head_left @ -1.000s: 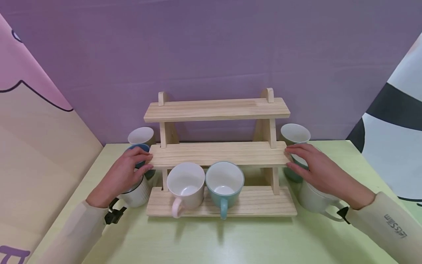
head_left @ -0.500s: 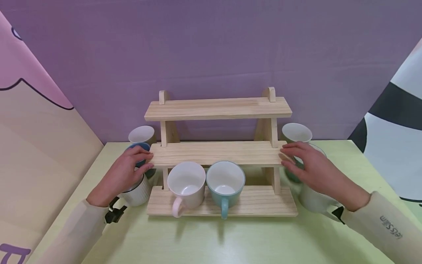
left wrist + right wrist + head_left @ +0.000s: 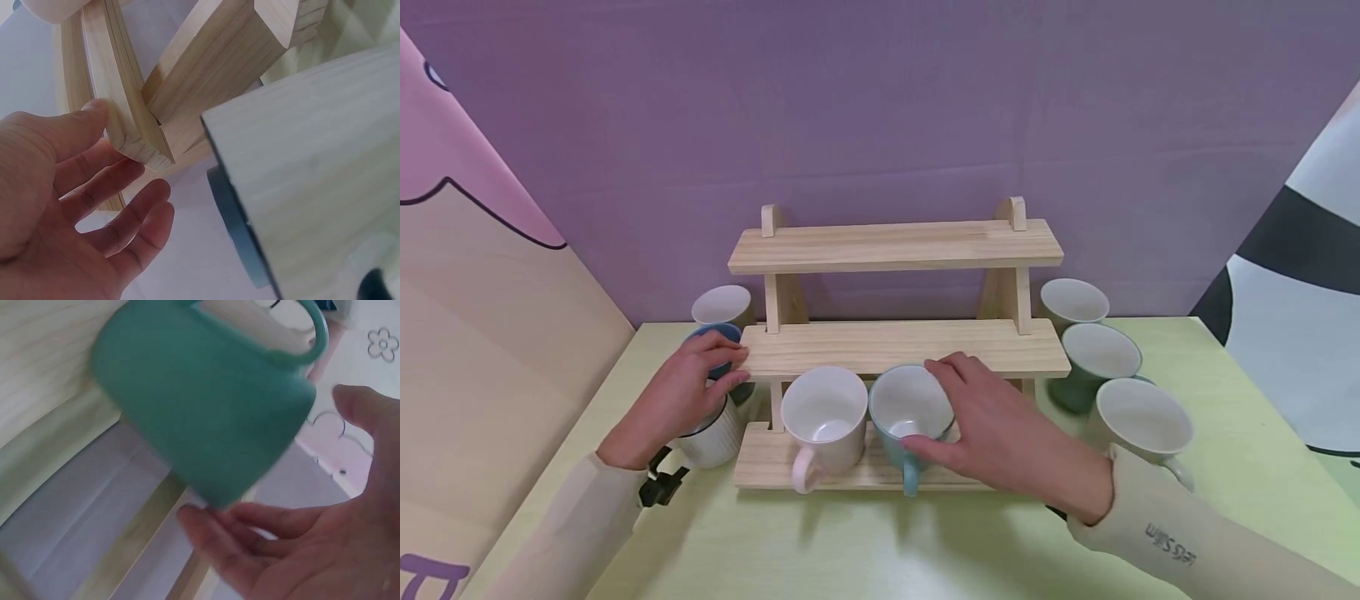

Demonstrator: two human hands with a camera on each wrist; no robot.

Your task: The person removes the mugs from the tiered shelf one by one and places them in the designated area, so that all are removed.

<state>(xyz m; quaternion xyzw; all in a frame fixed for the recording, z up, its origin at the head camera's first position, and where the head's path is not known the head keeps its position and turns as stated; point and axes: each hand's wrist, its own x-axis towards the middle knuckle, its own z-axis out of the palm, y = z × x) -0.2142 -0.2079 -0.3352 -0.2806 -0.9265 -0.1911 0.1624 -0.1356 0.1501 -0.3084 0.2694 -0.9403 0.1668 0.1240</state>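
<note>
A three-tier wooden shelf rack [image 3: 895, 247] stands at the middle of the table. My left hand [image 3: 681, 392] holds the left end of its middle board [image 3: 134, 134], thumb on one side and fingers on the other. On the bottom tier stand a pale pink mug [image 3: 823, 408] and a teal mug [image 3: 891, 446] side by side, handles to the front. My right hand [image 3: 992, 421] is at the teal mug [image 3: 200, 406]; fingertips are at its rim in the right wrist view, while the thumb [image 3: 369, 406] stands apart from it.
Right of the rack, a white mug [image 3: 1142, 417], a dark green mug [image 3: 1097, 354] and another mug [image 3: 1073, 302] stand in a row. At the left are a ribbed white mug [image 3: 715, 442], a blue mug [image 3: 718, 332] and a pale mug [image 3: 722, 304]. A purple backdrop [image 3: 880, 108] rises behind.
My right hand has left the right end of the middle board and moved left and forward to the teal mug. The left hand stays on the rack.
</note>
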